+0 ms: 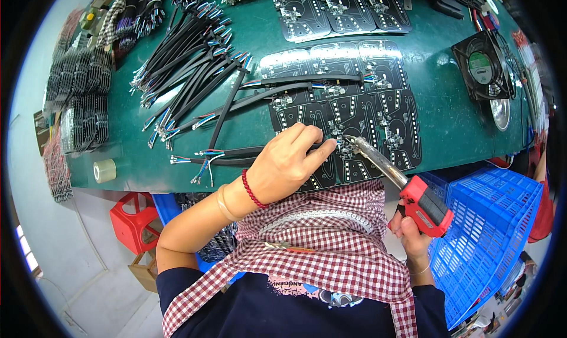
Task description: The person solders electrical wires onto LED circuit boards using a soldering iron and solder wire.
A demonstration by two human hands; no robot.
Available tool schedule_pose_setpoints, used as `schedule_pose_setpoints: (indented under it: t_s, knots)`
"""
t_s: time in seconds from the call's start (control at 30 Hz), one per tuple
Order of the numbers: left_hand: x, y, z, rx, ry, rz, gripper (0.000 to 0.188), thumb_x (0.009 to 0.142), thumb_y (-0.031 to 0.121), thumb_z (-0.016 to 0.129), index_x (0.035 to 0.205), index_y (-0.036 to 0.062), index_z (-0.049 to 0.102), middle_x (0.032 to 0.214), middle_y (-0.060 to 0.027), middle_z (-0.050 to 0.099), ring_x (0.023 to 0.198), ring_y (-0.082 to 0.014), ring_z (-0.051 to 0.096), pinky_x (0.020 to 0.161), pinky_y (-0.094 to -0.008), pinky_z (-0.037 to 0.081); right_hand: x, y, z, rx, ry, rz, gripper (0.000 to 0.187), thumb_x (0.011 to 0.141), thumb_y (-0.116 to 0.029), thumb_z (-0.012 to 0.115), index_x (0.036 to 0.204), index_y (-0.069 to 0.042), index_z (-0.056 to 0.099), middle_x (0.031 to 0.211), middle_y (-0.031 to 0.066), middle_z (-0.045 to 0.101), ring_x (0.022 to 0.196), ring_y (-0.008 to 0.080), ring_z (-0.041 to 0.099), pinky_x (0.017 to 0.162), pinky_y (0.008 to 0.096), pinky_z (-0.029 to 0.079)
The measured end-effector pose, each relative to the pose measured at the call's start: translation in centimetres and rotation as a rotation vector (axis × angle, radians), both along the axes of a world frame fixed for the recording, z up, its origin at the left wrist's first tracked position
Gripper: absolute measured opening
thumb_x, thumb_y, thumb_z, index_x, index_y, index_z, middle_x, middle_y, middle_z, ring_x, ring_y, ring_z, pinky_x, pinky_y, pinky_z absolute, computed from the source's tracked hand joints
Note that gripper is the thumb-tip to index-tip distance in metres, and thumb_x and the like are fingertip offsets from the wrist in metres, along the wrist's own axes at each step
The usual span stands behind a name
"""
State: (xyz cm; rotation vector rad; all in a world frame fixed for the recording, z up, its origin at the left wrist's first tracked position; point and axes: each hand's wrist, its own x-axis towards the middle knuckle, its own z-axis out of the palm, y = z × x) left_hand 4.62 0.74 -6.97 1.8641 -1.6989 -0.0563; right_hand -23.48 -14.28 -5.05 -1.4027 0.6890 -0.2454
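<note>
My left hand (pixel 289 161) is closed, thumb and fingers pinching the end of a black sleeved cable (pixel 239 152) over a black circuit board panel (pixel 407 116). Coloured wire ends show just past its fingertips. My right hand (pixel 411 237) grips the red and black handle of a soldering gun (pixel 425 205). The gun's metal barrel slants up and left, and its tip is at the board beside my left fingertips. Whether the tip touches a wire cannot be made out. Two more cables lie across the panel above my left hand, with their wire ends on the boards.
Many black cables (pixel 189 60) are heaped at the left of the green table (pixel 437 81). More circuit boards (pixel 342 10) lie at the back. A black fan (pixel 481 63) stands at the right, above blue crates (pixel 484 220). A tape roll (pixel 105 171) sits near the left edge, above a red stool (pixel 133 220).
</note>
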Motion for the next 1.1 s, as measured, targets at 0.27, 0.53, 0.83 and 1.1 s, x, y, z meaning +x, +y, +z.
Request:
schedule_pose_setpoints:
  t_s: [0.27,0.53,0.83,1.1]
  knots:
    - [0.2,-0.08,0.35,0.061,0.044,-0.001,0.041,0.065,-0.002,0.062,0.106,0.0036,0.066,0.089,-0.009,0.054,0.077,-0.023,0.056,0.065,-0.0331,0.049,-0.35,-0.16,0.36,0.053,0.035,-0.028,0.014,0.086,-0.009,0.064,0.095,0.002,0.061,0.071,0.0033,0.057,0.059,0.01,0.051,0.053,0.026,0.041]
    - [0.42,-0.23,0.47,0.07,0.074,-0.013,0.04,0.066,-0.003,0.061,0.105,0.005,0.066,0.087,-0.009,0.053,0.079,-0.0237,0.056,0.066,-0.0334,0.05,-0.48,0.07,0.08,0.022,0.053,-0.03,0.014,0.085,-0.008,0.065,0.093,0.002,0.061,0.073,0.0033,0.058,0.061,0.0097,0.051,0.054,0.0258,0.041]
    - [0.06,-0.18,0.57,0.068,0.01,-0.011,0.039,0.067,-0.001,0.061,0.105,0.0027,0.066,0.089,-0.0099,0.053,0.078,-0.023,0.056,0.066,-0.0328,0.05,-0.53,-0.07,-0.21,-0.054,0.096,0.028,0.01,0.083,-0.003,0.063,0.092,0.001,0.062,0.078,0.0042,0.059,0.068,0.0132,0.055,0.063,0.0291,0.045]
    - [0.06,-0.17,0.23,0.018,-0.066,-0.029,0.031,0.072,0.006,0.058,0.102,-0.0026,0.063,0.084,-0.0077,0.047,0.075,-0.0202,0.05,0.064,-0.0296,0.046,-0.14,0.26,0.57,0.041,0.021,-0.042,0.01,0.085,-0.004,0.063,0.092,0.003,0.061,0.074,0.0047,0.059,0.062,0.0117,0.052,0.056,0.0272,0.043]
